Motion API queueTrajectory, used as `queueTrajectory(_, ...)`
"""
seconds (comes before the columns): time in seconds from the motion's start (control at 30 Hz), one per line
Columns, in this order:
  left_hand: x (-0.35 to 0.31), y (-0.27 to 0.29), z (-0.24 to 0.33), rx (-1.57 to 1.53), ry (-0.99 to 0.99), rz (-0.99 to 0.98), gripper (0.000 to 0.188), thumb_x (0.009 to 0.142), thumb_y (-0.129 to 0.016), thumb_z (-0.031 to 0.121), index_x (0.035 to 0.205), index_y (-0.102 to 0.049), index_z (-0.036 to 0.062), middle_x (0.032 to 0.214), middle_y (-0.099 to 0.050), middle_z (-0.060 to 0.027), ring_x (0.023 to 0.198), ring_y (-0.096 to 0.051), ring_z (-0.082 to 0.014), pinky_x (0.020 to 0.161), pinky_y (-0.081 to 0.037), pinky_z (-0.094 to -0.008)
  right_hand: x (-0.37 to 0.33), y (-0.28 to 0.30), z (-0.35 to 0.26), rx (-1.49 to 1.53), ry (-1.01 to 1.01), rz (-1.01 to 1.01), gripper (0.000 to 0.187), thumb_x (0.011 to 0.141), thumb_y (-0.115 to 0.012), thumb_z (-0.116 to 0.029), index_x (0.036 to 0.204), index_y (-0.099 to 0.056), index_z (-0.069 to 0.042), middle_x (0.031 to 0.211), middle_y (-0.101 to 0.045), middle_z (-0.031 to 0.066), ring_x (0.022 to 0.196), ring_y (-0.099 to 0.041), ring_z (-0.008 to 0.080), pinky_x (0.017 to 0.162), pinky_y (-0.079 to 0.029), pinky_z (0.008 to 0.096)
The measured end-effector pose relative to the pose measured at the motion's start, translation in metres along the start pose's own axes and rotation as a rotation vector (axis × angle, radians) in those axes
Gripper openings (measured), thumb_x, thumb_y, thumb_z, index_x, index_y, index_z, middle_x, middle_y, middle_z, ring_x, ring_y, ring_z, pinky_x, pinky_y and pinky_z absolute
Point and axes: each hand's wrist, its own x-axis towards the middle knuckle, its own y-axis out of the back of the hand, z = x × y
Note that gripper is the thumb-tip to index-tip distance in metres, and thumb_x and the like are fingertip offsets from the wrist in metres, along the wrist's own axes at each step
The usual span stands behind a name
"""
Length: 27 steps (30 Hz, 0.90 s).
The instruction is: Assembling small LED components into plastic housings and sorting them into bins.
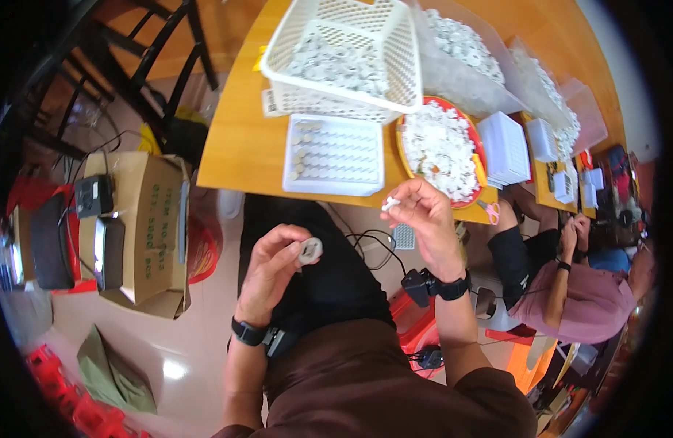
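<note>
Between the thumb and fingers of my left hand point(272, 264) is a round white plastic part point(309, 250) with an opening in its middle. My right hand point(426, 219) pinches a small white plastic piece point(390, 204) at its fingertips, just off the table's front edge. The two hands are apart, both above my lap. In front of them on the table lies a white tray point(336, 182) with rows of slots; several small round parts point(301, 153) sit along its left side. Right of the tray, a red and yellow round basket point(482, 175) holds a heap of small white pieces point(440, 146).
A white perforated basket point(278, 80) full of round parts stands behind the tray. Clear bins point(490, 95) and stacked white trays point(504, 150) are to the right. Pink-handled scissors point(490, 212) lie at the table edge. A cardboard box point(150, 233) stands left; another person point(570, 299) sits right.
</note>
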Motion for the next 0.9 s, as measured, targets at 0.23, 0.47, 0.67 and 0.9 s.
queueTrajectory(0.23, -0.005, 0.006, -0.019, -0.067, 0.082, 0.02, 0.016, 0.089, -0.054, 0.011, 0.101, -0.057, 0.0013, 0.099, -0.058, -0.0076, 0.089, -0.059, -0.0167, 0.078, -0.051, -0.032, -0.013, -0.042, 0.027, 0.096, -0.174, -0.144, 0.021, 0.085, -0.056, -0.001, 0.106, -0.058, 0.001, 0.087, -0.058, 0.0037, 0.078, -0.061, 0.0119, 0.071, -0.051, 0.0222)
queueTrajectory(0.47, -0.006, 0.011, -0.017, -0.095, 0.075, 0.075, 0.014, 0.089, -0.055, 0.01, 0.1, -0.058, 0.0032, 0.094, -0.061, -0.0063, 0.088, -0.06, -0.0142, 0.08, -0.051, -0.0306, -0.02, -0.055, 0.04, 0.089, -0.154, -0.127, 0.016, 0.082, -0.061, 0.0, 0.098, -0.06, -0.001, 0.089, -0.059, 0.0014, 0.079, -0.056, 0.0051, 0.067, -0.044, 0.0174)
queueTrajectory(0.67, -0.006, 0.013, -0.019, -0.101, 0.071, 0.058, 0.014, 0.089, -0.054, 0.01, 0.101, -0.058, 0.0028, 0.096, -0.061, -0.0063, 0.089, -0.06, -0.0144, 0.082, -0.05, -0.0316, -0.027, -0.069, 0.043, -0.028, -0.097, -0.142, 0.013, 0.081, -0.062, 0.003, 0.093, -0.058, 0.001, 0.085, -0.056, 0.0021, 0.074, -0.057, 0.0065, 0.062, -0.046, 0.0175)
queueTrajectory(0.9, -0.007, 0.013, -0.017, -0.094, 0.063, 0.068, 0.014, 0.089, -0.054, 0.01, 0.1, -0.058, 0.0032, 0.098, -0.061, -0.0064, 0.09, -0.059, -0.0145, 0.082, -0.05, -0.0318, -0.026, -0.08, 0.049, -0.193, 0.045, -0.074, 0.012, 0.077, -0.062, 0.008, 0.086, -0.06, 0.002, 0.084, -0.056, 0.0064, 0.073, -0.059, 0.01, 0.059, -0.049, 0.0204)
